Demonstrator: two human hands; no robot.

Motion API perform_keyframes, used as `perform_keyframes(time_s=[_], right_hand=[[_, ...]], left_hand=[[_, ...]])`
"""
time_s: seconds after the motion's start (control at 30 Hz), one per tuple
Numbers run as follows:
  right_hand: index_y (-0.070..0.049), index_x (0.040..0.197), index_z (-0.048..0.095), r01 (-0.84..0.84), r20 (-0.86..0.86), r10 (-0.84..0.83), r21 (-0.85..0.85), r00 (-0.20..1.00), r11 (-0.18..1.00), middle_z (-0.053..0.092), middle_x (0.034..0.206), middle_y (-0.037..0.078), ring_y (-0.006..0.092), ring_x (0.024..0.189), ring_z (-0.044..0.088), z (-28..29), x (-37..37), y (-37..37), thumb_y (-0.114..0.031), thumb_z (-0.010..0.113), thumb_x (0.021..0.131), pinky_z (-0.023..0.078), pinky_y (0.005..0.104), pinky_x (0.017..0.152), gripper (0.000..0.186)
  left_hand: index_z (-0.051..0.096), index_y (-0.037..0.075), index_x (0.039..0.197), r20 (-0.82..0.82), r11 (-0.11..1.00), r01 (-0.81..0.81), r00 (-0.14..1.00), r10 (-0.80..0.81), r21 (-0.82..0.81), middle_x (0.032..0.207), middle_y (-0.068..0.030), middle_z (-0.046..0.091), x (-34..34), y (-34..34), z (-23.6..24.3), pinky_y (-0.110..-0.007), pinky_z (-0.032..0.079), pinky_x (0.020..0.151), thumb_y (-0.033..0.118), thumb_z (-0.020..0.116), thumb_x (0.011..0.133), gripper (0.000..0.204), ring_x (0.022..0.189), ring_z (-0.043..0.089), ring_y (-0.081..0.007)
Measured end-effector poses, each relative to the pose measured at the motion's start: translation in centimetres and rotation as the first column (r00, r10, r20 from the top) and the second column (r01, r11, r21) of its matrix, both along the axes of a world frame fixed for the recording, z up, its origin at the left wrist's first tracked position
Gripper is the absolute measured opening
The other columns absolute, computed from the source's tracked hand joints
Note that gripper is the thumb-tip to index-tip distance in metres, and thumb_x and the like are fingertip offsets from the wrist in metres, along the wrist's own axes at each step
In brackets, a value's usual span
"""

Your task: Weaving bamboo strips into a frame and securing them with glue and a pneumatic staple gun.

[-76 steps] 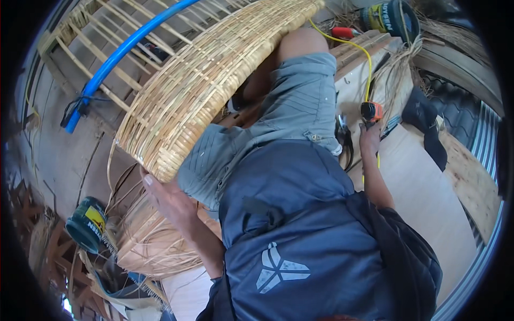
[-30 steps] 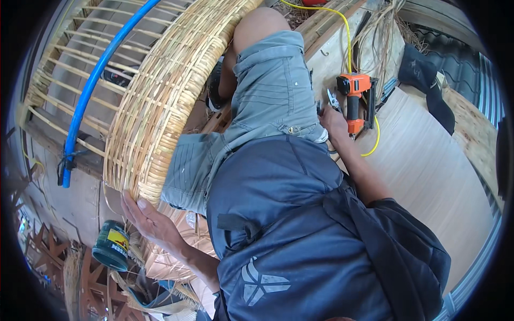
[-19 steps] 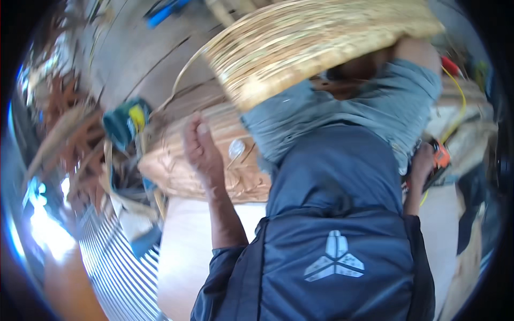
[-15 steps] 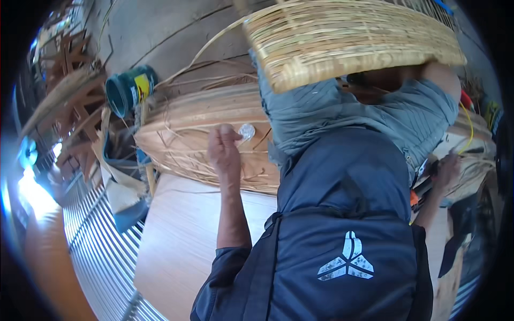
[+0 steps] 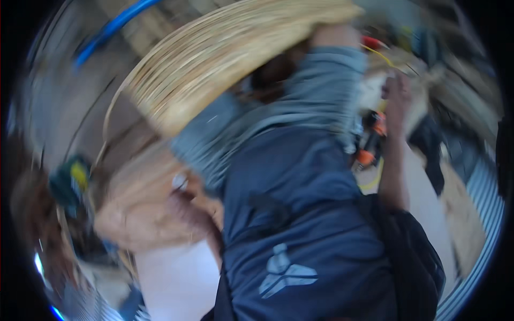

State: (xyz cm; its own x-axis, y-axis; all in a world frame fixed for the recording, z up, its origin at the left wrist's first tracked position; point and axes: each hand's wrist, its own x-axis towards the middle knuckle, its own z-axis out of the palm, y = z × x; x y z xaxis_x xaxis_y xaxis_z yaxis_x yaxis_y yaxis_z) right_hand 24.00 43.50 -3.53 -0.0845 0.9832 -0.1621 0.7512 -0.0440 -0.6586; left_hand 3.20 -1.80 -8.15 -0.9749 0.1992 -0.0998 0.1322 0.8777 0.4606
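The picture is smeared by motion. My left hand [image 5: 184, 206] is low at the left, beside a small pale round object [image 5: 179, 182] on the reddish wood [image 5: 128, 198]; its fingers are too blurred to read. My right hand [image 5: 396, 88] is raised beside my right leg, near the yellow hose [image 5: 384, 59] and above an orange-and-black nail gun [image 5: 369, 139]; whether it holds anything is unclear. A woven cane piece [image 5: 225, 51] lies across my legs in grey shorts [image 5: 316, 91], its rim near my knee.
A blue tube [image 5: 118, 27] is at the upper left, a green bucket [image 5: 67, 184] at the left. A red object [image 5: 375, 43] is at the upper right. Pale boards [image 5: 171, 273] lie below, with corrugated sheet [image 5: 479, 224] at the right edge.
My left hand has left the cane piece's rim and dropped beside the wood. My right hand has moved up from the nail gun. The view has swung about sharply.
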Motion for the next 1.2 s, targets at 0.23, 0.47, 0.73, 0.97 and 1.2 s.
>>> perform_keyframes(time_s=[0.23, 0.47, 0.73, 0.97, 1.2], right_hand=[[-0.001, 0.097, 0.059, 0.276, 0.337, -0.371, 0.297, 0.865, 0.914, 0.059, 0.080, 0.013, 0.0265, 0.076, 0.058, -4.3, 18.5, -3.7, -0.022, 0.055, 0.088, 0.046, 0.0356, 0.071, 0.022], [-0.004, 0.110, 0.049, 0.382, 0.587, -0.414, 0.186, 0.696, 0.905, 0.061, 0.092, 0.018, 0.0354, 0.098, 0.056, -10.3, 19.5, -12.2, -0.036, 0.068, 0.077, 0.041, 0.0436, 0.090, 0.050], [-0.004, 0.111, 0.052, 0.204, 0.728, -0.119, -0.030, 0.675, 0.978, 0.064, 0.093, 0.017, 0.0333, 0.087, 0.062, -9.6, 21.9, -8.4, -0.035, 0.060, 0.080, 0.045, 0.0464, 0.080, 0.044], [-0.010, 0.120, 0.049, 0.030, 0.767, -0.102, 0.107, 0.633, 0.994, 0.059, 0.112, 0.009, 0.0275, 0.106, 0.054, -10.9, 26.8, -4.0, -0.034, 0.063, 0.082, 0.040, 0.0442, 0.088, 0.047], [-0.005, 0.102, 0.060, 0.217, 0.389, -0.237, 0.097, 0.890, 0.971, 0.063, 0.096, 0.014, 0.0305, 0.090, 0.061, -10.4, 25.0, -11.7, -0.016, 0.057, 0.087, 0.047, 0.0381, 0.079, 0.018]], left_hand=[[0.056, -0.001, 0.102, 0.044, 0.841, -0.148, 0.988, 0.147, 0.520, 0.067, 0.0019, 0.036, -5.7, 12.9, 5.1, -0.022, 0.028, 0.054, 0.036, 0.035, 0.099, 0.042, 0.059, 0.034, -0.0082], [0.056, -0.004, 0.102, -0.068, 0.864, 0.100, 0.995, -0.076, 0.493, 0.071, -0.0023, 0.044, -5.2, 18.2, 6.2, -0.026, 0.037, 0.061, 0.035, 0.032, 0.100, 0.046, 0.064, 0.041, -0.0128], [0.056, -0.002, 0.102, -0.043, 0.846, 0.022, 0.999, 0.001, 0.532, 0.067, -0.0005, 0.039, -6.4, 18.6, 6.3, -0.024, 0.034, 0.057, 0.037, 0.036, 0.098, 0.045, 0.059, 0.037, -0.0118], [0.053, -0.001, 0.108, -0.017, 0.862, -0.028, 0.999, 0.042, 0.506, 0.083, -0.0061, 0.047, -7.6, 18.4, 5.3, -0.025, 0.041, 0.065, 0.040, 0.033, 0.099, 0.047, 0.073, 0.046, -0.0151], [0.013, 0.002, 0.143, -0.439, 0.770, 0.616, 0.653, -0.617, -0.166, 0.143, -0.0214, 0.025, -7.0, 12.2, 0.8, -0.039, 0.039, 0.103, 0.028, 0.034, 0.099, 0.055, 0.124, 0.040, -0.0315]])
